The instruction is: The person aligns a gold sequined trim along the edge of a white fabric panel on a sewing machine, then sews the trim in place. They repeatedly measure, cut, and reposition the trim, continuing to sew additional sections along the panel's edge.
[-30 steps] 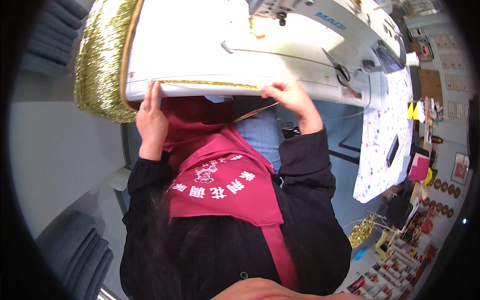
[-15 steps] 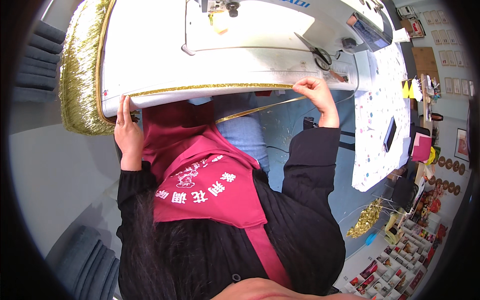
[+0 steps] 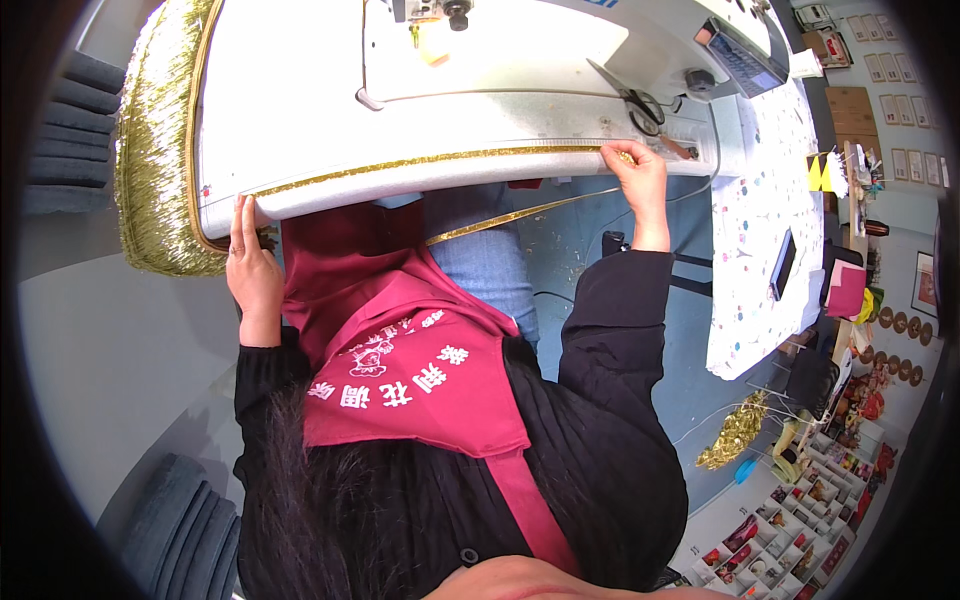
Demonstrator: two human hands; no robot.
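Note:
A narrow, glittery gold ribbon (image 3: 420, 159) runs in a taut line along the near edge of the white sewing table (image 3: 300, 120). At the left end, my left hand (image 3: 254, 270) has its fingers straight and together, pressing the ribbon's end against the table edge; its thumb is mostly hidden. Near the table's right part, my right hand (image 3: 640, 185) pinches the ribbon between thumb and fingers, with a bit of gold showing in the grip. From there the ribbon's tail slants back below the table edge to my lap. Black-handled scissors (image 3: 645, 112) lie beyond my right hand.
The sewing machine (image 3: 457, 14) stands at the table's far side. Gold fringe (image 3: 160, 150) hangs over the left end. To the right is a patterned table (image 3: 750, 330) with a dark phone (image 3: 782, 265). Folded grey-blue fabric (image 3: 75, 130) is stacked at left.
My right hand has moved right and slightly away from me, so the ribbon stretched along the table is longer. My left hand has stayed at the left end.

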